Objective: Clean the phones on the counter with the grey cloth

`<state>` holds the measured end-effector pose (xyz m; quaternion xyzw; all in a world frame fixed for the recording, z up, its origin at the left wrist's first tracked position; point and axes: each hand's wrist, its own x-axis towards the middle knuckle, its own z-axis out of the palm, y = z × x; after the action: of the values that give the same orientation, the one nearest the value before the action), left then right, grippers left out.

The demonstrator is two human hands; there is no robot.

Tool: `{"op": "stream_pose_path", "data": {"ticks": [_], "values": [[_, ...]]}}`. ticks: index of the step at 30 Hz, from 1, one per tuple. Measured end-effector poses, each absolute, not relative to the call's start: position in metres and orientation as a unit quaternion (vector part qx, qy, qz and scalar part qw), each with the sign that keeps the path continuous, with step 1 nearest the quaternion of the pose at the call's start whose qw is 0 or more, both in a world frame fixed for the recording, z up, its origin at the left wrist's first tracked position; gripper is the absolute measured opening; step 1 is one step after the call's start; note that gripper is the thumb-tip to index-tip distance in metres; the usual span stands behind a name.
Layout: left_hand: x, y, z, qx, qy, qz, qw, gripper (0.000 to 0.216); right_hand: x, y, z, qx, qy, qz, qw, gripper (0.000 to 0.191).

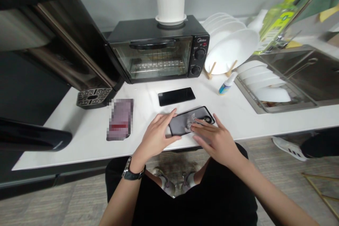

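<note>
A smartphone lies on the white counter with its grey back up and its round camera at the right end. My left hand braces its left end, thumb along the near edge and fingers at the far edge. Under the fingertips of my right hand, a crumpled whitish wipe is pressed on the phone's back. Just beyond is a second dark phone or glass panel, lying flat. A small spray bottle stands farther right.
A black toaster oven with a white pot on top stands behind. White plates lean in a rack by the sink. At left are a drinks machine and a blurred purplish item. Someone's shoe shows at right.
</note>
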<state>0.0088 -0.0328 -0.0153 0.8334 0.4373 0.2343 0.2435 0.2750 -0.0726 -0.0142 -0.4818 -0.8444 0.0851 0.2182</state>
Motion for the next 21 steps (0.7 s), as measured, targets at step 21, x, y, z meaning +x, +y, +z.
{"op": "stream_pose_path", "data": {"ticks": [21], "values": [[0.011,-0.029,-0.015,0.835,0.435,0.236,0.242,0.106,0.255,-0.065,-0.022,-0.559,-0.798,-0.028,0.225,0.052]]}}
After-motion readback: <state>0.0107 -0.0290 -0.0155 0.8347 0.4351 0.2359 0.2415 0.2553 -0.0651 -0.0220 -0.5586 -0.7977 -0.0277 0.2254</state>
